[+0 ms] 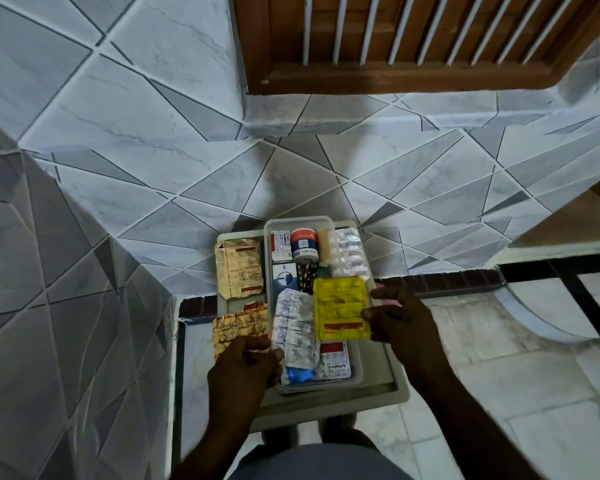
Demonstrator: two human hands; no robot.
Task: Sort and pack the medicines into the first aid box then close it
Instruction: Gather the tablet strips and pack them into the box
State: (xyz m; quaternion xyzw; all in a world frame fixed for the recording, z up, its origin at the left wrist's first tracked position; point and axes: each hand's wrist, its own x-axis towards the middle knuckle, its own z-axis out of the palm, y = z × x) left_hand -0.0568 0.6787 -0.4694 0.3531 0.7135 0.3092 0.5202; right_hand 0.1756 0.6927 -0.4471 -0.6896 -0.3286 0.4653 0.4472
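Observation:
A clear plastic first aid box (357, 362) sits open on a small grey stool (385, 379). Inside lie small cartons, a white jar with a red and blue label (303, 244), silver blister strips (351, 252) and a blue packet. My right hand (400, 318) pinches a yellow blister pack (341, 308) over the box's right half. My left hand (246, 370) holds a silver blister strip (293, 325) over the box's left side. Two worn gold foil strips, one (239, 266) and another (238, 327), lie on the stool left of the box.
The stool stands close to a tiled wall (118, 202) with a tiled ledge at the left. A wooden window frame with white bars (413, 39) is above. The marble floor (516, 358) extends to the right, with a dark border strip.

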